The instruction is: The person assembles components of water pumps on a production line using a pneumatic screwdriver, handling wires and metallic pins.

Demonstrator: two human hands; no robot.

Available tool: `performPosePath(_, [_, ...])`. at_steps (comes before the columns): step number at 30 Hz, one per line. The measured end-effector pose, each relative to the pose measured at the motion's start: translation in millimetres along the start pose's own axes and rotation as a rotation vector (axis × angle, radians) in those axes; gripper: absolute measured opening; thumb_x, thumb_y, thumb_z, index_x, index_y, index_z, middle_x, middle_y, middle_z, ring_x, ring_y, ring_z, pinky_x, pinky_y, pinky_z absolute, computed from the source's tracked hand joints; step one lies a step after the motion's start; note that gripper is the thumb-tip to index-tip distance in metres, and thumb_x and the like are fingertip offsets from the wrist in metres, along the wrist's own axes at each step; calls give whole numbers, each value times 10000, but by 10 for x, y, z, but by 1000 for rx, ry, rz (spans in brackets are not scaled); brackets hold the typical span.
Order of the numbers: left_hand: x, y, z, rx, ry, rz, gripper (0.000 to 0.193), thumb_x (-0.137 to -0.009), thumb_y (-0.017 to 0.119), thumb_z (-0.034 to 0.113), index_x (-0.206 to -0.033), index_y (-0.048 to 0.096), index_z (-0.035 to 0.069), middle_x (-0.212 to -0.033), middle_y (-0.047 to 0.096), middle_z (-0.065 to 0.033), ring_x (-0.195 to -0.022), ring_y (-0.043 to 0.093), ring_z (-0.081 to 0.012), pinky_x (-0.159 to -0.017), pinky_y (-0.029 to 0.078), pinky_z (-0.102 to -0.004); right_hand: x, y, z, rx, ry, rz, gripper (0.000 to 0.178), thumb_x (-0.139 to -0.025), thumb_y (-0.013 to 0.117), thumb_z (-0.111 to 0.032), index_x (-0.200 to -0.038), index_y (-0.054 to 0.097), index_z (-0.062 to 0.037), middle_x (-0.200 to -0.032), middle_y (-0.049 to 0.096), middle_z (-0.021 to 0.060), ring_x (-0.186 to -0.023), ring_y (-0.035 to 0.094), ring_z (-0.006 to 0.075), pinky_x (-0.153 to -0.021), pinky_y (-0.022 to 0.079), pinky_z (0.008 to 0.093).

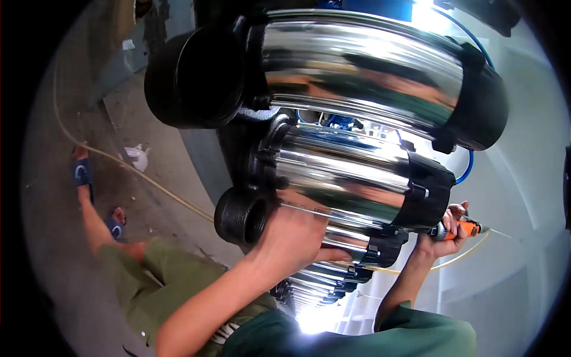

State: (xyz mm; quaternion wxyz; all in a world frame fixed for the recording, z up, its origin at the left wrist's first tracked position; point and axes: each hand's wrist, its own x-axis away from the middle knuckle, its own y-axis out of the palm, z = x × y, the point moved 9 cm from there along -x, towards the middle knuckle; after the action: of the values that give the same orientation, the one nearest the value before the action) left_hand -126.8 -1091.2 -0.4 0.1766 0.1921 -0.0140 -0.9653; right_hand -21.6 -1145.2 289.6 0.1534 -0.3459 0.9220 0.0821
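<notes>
Shiny metal cylinders with black end caps and long tie rods stand in a row, the largest cylinder [363, 65] at the top of the head view. My left hand [291, 238] lies over a smaller cylinder [345, 238] below the middle cylinder [345, 175], its thumb stretched along the metal. Its fingertips are partly hidden, and it looks wrapped round the cylinder. My right hand [446, 241], on the far side of the black end caps, is closed round an orange air tool [464, 230] with a grey end towards the caps. What the tool's tip touches is hidden.
A yellowish hose [160, 184] crosses the floor [172, 196] at the left; a similar length hangs by the tool. Black round ports [238, 217] jut out left. A blue tube [470, 166] loops behind the caps. My sandalled feet and a white scrap [138, 157] are lower left.
</notes>
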Motion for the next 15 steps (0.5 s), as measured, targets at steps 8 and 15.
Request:
performPosePath(8, [84, -13, 31, -128, 39, 110, 822, -809, 603, 736, -1165, 658, -2, -1005, 701, -148, -917, 695, -298, -802, 549, -411, 52, -22, -37, 33, -12, 20, 528, -805, 618, -51, -1314, 518, 49, -1049, 612, 130, -620, 561, 88, -653, 514, 251])
performPosePath(15, [-8, -82, -7, -43, -26, 37, 729, -696, 776, 610, -1090, 689, 3, -1076, 680, -167, -1075, 620, -346, -930, 493, -443, 40, -25, 11, -24, -66, 48, 496, -805, 605, -60, -1278, 545, 77, -1014, 616, 119, -593, 567, 73, -623, 506, 233])
